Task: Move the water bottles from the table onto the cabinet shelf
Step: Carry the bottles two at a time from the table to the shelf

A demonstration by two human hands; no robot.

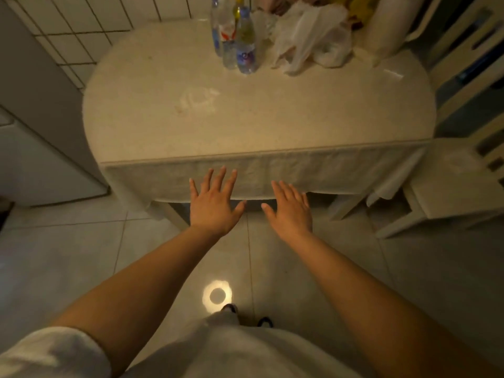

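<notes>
This is a lived-in home, most likely a kitchen or dining corner. Large glossy floor tiles [68,241] reflect a round ceiling lamp [217,295], and small square white wall tiles [81,20] run up the wall at 11 o'clock. A rounded counter [245,115] under a pale cloth fills the middle; at its far edge, toward 12 o'clock, stand plastic bottles [245,42] beside crumpled plastic bags [311,42], the clutter of an ordinary household. At 9 o'clock stands a white appliance or cabinet [41,159]. At 3 o'clock pale wooden chairs [450,186] are drawn close to the counter. The light is dim and warm, as indoor domestic lighting is.
</notes>
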